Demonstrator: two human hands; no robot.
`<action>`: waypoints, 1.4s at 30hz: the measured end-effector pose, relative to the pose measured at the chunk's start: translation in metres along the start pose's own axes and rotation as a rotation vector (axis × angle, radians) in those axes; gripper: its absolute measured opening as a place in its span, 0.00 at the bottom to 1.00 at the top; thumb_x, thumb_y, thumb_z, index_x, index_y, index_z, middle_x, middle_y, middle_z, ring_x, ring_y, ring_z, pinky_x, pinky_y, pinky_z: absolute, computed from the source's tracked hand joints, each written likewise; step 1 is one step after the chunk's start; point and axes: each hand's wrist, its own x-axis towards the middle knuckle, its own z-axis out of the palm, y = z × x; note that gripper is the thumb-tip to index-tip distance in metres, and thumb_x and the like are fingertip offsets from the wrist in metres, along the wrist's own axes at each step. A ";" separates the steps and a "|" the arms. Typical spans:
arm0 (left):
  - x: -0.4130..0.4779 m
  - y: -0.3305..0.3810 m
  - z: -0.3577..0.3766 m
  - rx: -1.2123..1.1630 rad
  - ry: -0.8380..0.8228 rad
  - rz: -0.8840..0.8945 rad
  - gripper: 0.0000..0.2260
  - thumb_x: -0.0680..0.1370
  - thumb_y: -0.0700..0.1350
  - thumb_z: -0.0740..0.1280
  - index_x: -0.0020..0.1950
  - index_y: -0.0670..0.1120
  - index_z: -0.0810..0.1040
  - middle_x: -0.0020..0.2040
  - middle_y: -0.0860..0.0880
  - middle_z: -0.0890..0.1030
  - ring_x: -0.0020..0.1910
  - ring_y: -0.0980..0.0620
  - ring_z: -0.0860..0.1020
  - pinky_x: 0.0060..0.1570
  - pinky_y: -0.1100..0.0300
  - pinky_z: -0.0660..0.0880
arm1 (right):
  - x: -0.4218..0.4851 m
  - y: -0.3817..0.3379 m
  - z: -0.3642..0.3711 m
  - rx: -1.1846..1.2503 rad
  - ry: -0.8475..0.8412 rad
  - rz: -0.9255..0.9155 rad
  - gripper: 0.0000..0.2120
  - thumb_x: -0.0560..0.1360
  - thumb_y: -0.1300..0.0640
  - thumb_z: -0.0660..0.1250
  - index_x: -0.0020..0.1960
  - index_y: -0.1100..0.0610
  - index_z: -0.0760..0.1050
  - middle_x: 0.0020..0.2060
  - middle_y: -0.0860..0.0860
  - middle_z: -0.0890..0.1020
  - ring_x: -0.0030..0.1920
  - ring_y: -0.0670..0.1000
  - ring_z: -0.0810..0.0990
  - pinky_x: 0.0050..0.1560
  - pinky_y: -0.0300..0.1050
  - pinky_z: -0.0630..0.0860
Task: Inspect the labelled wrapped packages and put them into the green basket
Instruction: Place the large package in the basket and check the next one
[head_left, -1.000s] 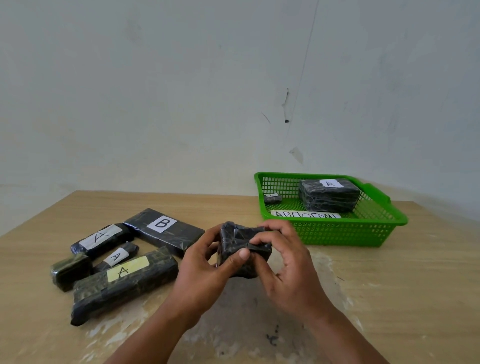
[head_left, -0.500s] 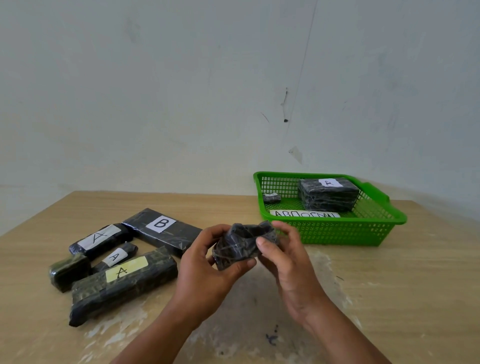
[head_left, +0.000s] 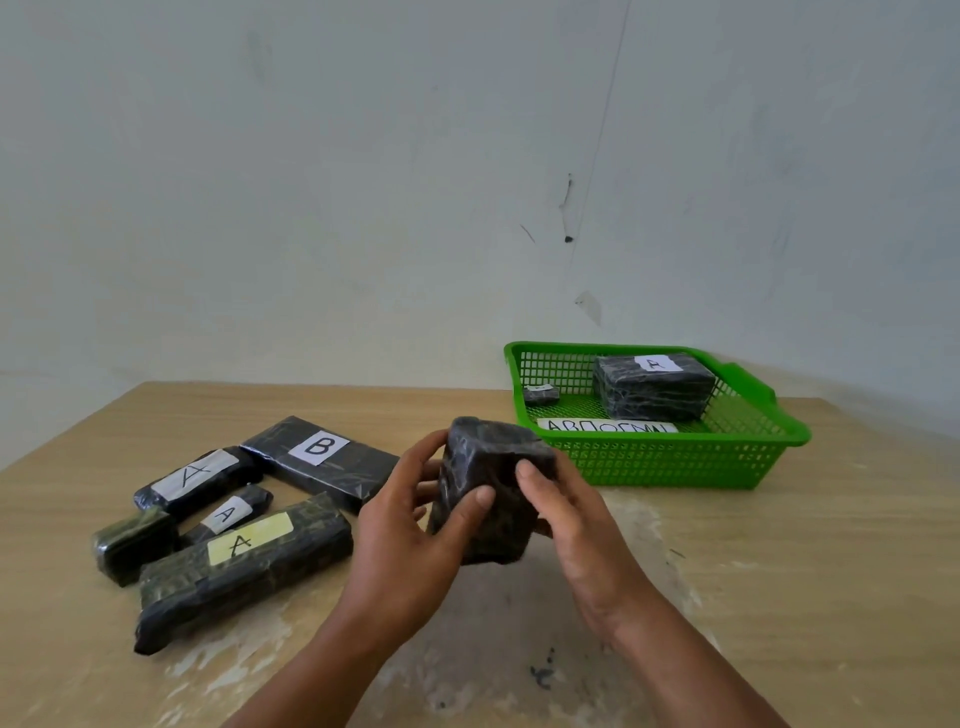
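The tan wooden bench (head_left: 779, 571) carries the green plastic mesh basket (head_left: 675, 470) at the back right. A big black wrapped block marked A (head_left: 654, 400) is already inside it. The black shiny wrapped package (head_left: 488, 493) is up in the air, near the basket but not in it. A moment ago it lay flatter. Now it stands on end, its long side up and down, top leaning a little left. No label shows on this face, so the looking-over is likely not done. The left hand (head_left: 400, 545) and right hand (head_left: 576, 519) both hold it, fingers curled round its sides.

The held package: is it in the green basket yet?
Out: left hand and right hand hold the package short of the green basket.
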 end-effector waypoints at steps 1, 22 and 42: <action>-0.001 0.002 -0.001 -0.031 -0.010 -0.025 0.27 0.72 0.57 0.74 0.71 0.66 0.73 0.54 0.58 0.83 0.53 0.59 0.83 0.52 0.51 0.85 | 0.000 0.000 0.000 0.006 0.008 -0.005 0.12 0.82 0.50 0.67 0.65 0.47 0.81 0.58 0.49 0.87 0.60 0.48 0.85 0.54 0.42 0.83; 0.000 0.001 0.001 -0.033 -0.033 -0.191 0.07 0.79 0.49 0.72 0.56 0.55 0.77 0.49 0.49 0.85 0.47 0.51 0.86 0.45 0.50 0.86 | -0.001 0.007 0.003 -0.274 -0.007 0.011 0.09 0.80 0.53 0.72 0.60 0.50 0.84 0.51 0.49 0.89 0.54 0.48 0.88 0.60 0.53 0.84; 0.004 0.007 -0.002 -0.320 -0.055 -0.351 0.11 0.81 0.39 0.69 0.57 0.54 0.83 0.50 0.44 0.85 0.45 0.48 0.87 0.43 0.53 0.84 | 0.002 0.009 -0.005 -0.040 0.081 0.049 0.11 0.78 0.63 0.73 0.56 0.49 0.84 0.52 0.59 0.87 0.50 0.56 0.88 0.47 0.50 0.84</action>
